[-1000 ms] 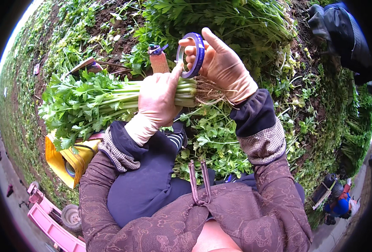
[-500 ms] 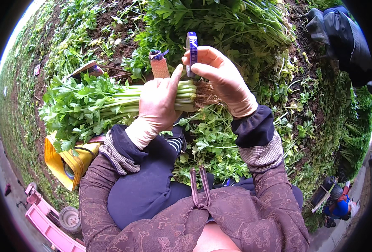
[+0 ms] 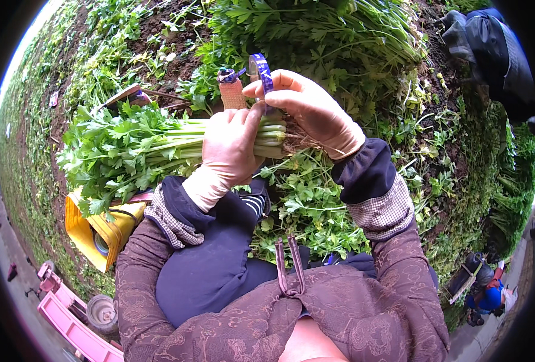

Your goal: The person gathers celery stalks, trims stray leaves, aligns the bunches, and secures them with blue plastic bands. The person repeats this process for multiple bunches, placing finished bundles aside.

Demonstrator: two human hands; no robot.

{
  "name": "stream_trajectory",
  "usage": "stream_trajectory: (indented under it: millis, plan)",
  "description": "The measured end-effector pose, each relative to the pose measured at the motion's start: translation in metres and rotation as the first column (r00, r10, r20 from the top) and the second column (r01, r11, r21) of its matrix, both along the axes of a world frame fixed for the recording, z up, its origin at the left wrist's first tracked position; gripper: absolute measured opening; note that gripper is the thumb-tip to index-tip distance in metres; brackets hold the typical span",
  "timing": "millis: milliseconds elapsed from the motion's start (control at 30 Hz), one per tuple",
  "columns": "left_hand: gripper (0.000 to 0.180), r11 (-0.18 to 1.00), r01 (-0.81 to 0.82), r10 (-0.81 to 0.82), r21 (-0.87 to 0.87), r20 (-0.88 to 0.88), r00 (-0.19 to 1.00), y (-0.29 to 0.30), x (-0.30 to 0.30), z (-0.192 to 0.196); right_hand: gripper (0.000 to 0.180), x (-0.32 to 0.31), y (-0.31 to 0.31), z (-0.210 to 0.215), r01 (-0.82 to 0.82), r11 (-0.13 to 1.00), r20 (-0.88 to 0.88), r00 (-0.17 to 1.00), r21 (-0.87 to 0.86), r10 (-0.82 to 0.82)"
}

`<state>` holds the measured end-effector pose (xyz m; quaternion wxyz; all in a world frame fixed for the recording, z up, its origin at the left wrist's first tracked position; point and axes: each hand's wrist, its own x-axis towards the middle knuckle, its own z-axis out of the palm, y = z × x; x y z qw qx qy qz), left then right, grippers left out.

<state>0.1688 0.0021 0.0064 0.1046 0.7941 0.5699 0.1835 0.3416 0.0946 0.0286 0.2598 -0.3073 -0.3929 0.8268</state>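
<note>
My left hand (image 3: pixel 226 145), in a pale rubber glove, is closed around the stalks of a celery bunch (image 3: pixel 125 142). The leaves point left and the brown roots (image 3: pixel 297 137) right. Between the thumb and fingers of my gloved right hand (image 3: pixel 318 114) is a roll of purple tape (image 3: pixel 261 71), just above the stalks. My left thumb tip meets the lower end of the roll; whether a strip is pulled out I cannot tell. Behind my left hand rises a pinkish, textured post-like piece (image 3: pixel 233 93) with purple tape around its tip.
A large celery heap (image 3: pixel 315 36) lies ahead. To the left is an open yellow container (image 3: pixel 95 232). A pink cart (image 3: pixel 77 329) stands at the lower left. One person in dark clothes (image 3: pixel 496 57) is at the far right, another in blue (image 3: pixel 489 297) at the lower right.
My right hand has moved left and slightly down with the tape roll, which now tilts and sits closer to my left thumb. My left hand keeps its hold on the celery.
</note>
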Motion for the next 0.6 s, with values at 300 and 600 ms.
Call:
stream_trajectory:
  millis: [300, 600]
  plan:
    - [0.089, 1.000, 0.011, -0.011, -0.002, -0.007, 1.000, 0.001, -0.001, 0.001, 0.025, -0.003, -0.004, -0.003, 0.087, 0.995, 0.052, 0.995, 0.052, -0.090]
    - [0.080, 0.997, 0.035, -0.037, 0.064, 0.016, 0.999, 0.001, -0.002, -0.004, 0.032, 0.000, -0.012, 0.009, 0.011, 0.995, 0.059, 0.998, 0.099, -0.016]
